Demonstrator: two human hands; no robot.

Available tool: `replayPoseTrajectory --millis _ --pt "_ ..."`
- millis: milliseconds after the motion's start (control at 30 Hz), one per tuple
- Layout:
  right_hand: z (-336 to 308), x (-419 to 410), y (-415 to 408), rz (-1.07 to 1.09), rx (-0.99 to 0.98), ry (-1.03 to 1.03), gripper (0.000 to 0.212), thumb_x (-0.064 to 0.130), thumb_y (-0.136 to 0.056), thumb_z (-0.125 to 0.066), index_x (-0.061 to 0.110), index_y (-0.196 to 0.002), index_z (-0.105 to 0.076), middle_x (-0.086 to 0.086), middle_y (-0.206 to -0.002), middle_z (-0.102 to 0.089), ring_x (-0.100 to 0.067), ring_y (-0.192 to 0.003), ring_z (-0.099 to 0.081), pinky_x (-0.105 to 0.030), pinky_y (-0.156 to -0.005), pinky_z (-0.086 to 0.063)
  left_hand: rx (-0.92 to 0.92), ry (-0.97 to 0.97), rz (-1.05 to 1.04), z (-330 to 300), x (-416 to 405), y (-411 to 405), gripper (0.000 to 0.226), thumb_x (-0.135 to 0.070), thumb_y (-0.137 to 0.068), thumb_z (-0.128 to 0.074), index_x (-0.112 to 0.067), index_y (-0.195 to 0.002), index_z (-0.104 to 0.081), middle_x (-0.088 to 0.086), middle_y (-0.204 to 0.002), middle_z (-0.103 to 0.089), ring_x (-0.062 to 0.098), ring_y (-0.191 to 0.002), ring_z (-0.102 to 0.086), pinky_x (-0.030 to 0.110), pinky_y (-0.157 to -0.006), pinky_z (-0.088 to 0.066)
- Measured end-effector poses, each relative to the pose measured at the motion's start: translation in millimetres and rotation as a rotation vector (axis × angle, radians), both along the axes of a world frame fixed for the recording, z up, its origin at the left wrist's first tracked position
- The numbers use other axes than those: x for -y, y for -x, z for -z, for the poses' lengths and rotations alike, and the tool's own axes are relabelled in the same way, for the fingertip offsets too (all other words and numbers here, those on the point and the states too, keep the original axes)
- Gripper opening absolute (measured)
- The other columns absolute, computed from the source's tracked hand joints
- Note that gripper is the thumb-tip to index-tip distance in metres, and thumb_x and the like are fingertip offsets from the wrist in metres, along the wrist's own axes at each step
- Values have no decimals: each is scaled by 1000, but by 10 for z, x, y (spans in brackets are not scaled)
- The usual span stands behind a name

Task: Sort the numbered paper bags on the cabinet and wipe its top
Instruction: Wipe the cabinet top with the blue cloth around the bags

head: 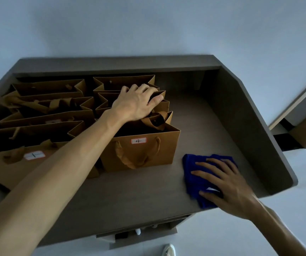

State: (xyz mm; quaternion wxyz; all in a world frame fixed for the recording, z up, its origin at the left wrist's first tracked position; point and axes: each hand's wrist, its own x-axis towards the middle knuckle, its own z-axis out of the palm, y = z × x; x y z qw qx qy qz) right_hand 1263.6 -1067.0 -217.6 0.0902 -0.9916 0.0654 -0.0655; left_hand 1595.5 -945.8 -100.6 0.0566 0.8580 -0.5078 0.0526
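The brown paper bags (85,115) stand in two rows on the left of the cabinet top (130,191). The right row's rims are gripped by the left hand (136,103). Being light and easily creased, they are best held at the stiff rims. The soft blue cloth (198,174) is pressed flat, near right, under the spread right hand (222,182).

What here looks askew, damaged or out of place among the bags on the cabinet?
Mostly tidy. The bag marked 1 at front left leans instead of standing upright like the bag marked 4, and some handles in the left row lie crumpled. Nothing is spilled. The blue cloth sits flat under the right hand.
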Motion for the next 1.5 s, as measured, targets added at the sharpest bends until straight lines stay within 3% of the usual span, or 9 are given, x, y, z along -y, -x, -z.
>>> replayPoseTrajectory --millis 267,633,800,900,1067,1300,1367,1467,1500 --pt "-42 -1013 -786 -430 -111 -67 60 65 -93 -45 53 -148 -22 19 -159 -22 -13 -150 -6 -46 -114 12 -50 -11 1 -21 -3 -7 60 -60 -97 -16 -28 -144 -35 1 -151 -37 28 -135 -37 53 -109 -24" --pt "156 -1055 -1148 -563 -92 -23 71 36 -92 -66 39 -152 -29 8 -160 -21 -20 -149 -5 -58 -117 -1 -483 -95 118 -348 -228 -170 70 -73 -77 -47 -39 -134 -28 2 -152 -35 28 -134 -41 55 -110 -31" --pt "311 -1005 -1203 -575 20 135 76 47 -82 -74 39 -145 -32 12 -149 -32 -18 -142 -23 -54 -109 -36 -381 -268 170 -408 -330 -137 71 -76 -69 -58 -41 -129 -40 -7 -154 -27 22 -140 -28 52 -112 -25" --pt "312 -997 -1222 -613 78 123 69 41 -88 -69 39 -146 -33 10 -152 -30 -21 -144 -19 -56 -111 -22 -239 -282 194 -365 -332 -128 59 -58 -81 -64 -35 -132 -44 -6 -155 -23 20 -137 -31 48 -111 -29" --pt "233 -1023 -1185 -612 105 126 70 50 -89 -63 43 -146 -24 12 -150 -29 -21 -140 -26 -55 -107 -33 -156 -196 261 -278 -278 -68 32 -43 -92 -58 -29 -120 -63 -6 -147 -37 14 -123 -46 35 -95 -43" --pt "242 -945 -1193 -623 21 -20 68 13 -90 -67 27 -147 -32 0 -153 -25 -22 -141 -12 -65 -114 -10 -126 -107 302 -186 102 -18 26 -36 -94 -57 -27 -116 -67 -10 -142 -46 14 -120 -51 40 -90 -50" --pt "145 -1026 -1304 -554 24 -109 58 11 -95 -60 19 -148 -37 3 -153 -20 -13 -136 -7 -58 -119 5 -124 -99 309 -184 323 36 27 -38 -94 -56 -26 -115 -68 -8 -141 -47 15 -119 -52 38 -88 -51" --pt "-32 -1084 -1316 -355 -56 -42 42 42 -99 -44 53 -139 -38 27 -150 -2 2 -140 -4 -25 -119 -2 -127 -93 318 -193 697 142 30 -40 -94 -55 -24 -117 -67 -6 -140 -47 17 -117 -52 35 -85 -50" --pt "34 -937 -1145 -481 118 -155 44 40 -100 -40 48 -143 -35 18 -158 -5 -8 -146 -1 -25 -118 4 -128 -95 324 -197 827 183 31 -41 -94 -55 -24 -117 -67 -6 -139 -47 17 -116 -52 34 -83 -49"
